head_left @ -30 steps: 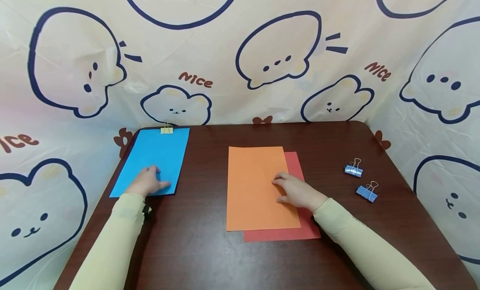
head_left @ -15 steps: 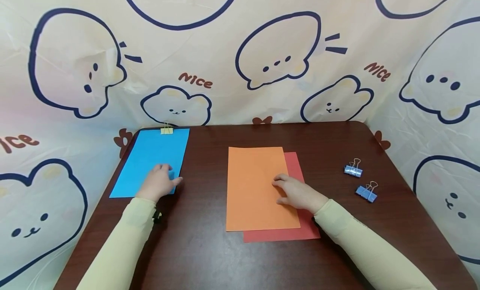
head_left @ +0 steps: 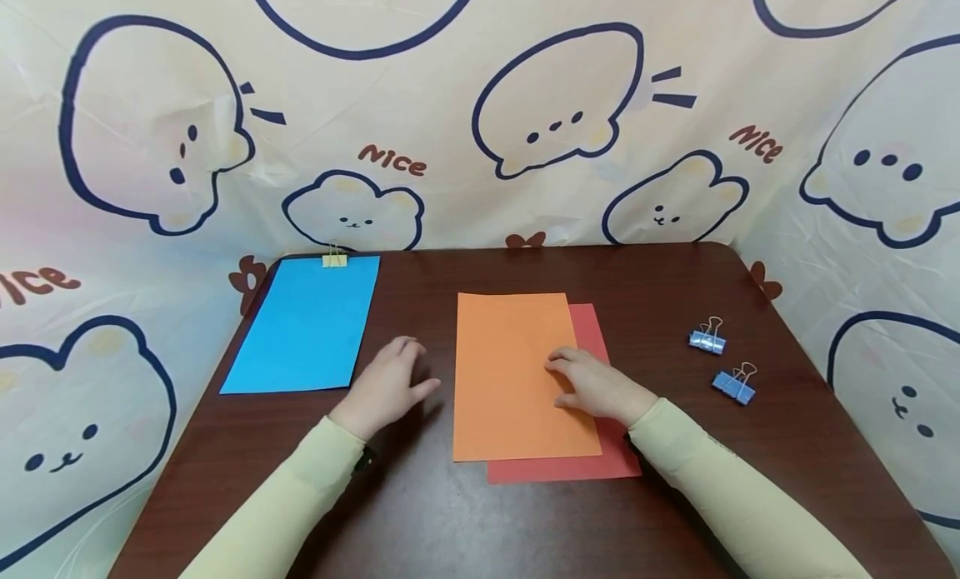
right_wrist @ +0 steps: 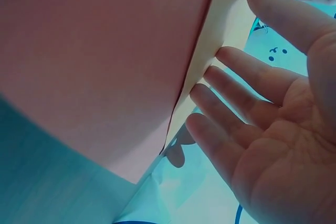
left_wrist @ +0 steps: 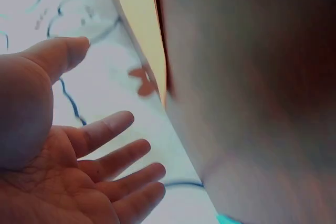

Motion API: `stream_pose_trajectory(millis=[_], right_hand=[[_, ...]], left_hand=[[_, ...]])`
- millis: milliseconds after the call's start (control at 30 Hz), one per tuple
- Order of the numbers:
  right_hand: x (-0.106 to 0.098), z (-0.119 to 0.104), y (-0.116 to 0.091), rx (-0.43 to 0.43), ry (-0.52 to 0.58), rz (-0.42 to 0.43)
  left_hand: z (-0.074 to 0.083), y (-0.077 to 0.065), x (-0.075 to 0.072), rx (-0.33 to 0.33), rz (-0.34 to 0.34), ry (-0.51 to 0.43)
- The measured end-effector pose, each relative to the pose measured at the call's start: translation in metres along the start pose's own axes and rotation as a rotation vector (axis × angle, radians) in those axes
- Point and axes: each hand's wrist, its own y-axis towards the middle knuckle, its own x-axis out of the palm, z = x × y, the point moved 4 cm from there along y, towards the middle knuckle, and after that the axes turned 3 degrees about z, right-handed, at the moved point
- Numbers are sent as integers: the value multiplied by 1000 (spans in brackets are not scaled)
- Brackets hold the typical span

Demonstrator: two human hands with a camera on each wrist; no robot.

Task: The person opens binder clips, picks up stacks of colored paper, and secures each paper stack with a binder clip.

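Observation:
In the head view an orange sheet of paper (head_left: pixel 510 371) overlaps a red sheet (head_left: pixel 622 462) that shows along its right and lower edges. My right hand (head_left: pixel 596 386) rests its fingertips on the orange sheet near its right side; the right wrist view shows those fingers (right_wrist: pixel 220 98) spread and touching the paper. Between the blue sheet (head_left: pixel 307 321) and the orange one, my left hand (head_left: pixel 386 387) hovers over the table, holding nothing. In the left wrist view its fingers (left_wrist: pixel 121 156) are relaxed and apart from the paper.
A yellow binder clip (head_left: pixel 334 261) sits on the top edge of the blue sheet at the back left. Two blue binder clips lie at the right, a farther one (head_left: pixel 707 339) and a nearer one (head_left: pixel 734 386). A printed cloth (head_left: pixel 450 104) hangs behind the dark table (head_left: pixel 420 512).
My left hand has moved right, off the blue sheet and towards the orange one. The right hand and the sheets have stayed in place.

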Motion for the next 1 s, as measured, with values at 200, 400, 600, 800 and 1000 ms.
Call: stream_pose_trajectory(millis=[200,400,600,800,1000], right_hand=[[-1,2,0,-6,2,13],[-2,1,-1,-15,-3,15],[-3,0,-1,-16,-2,14],[-2,0,0,-18,-3,14],[-3,1,-1,-16,-2,16]], left_hand=[[33,-6,18,127,-40,-13],[54,-10,30,192,-104,-28],[64,-11,38,240,-137,-4],[67,-12,45,217,-183,-16],[66,-10,51,168,-216,-17]])
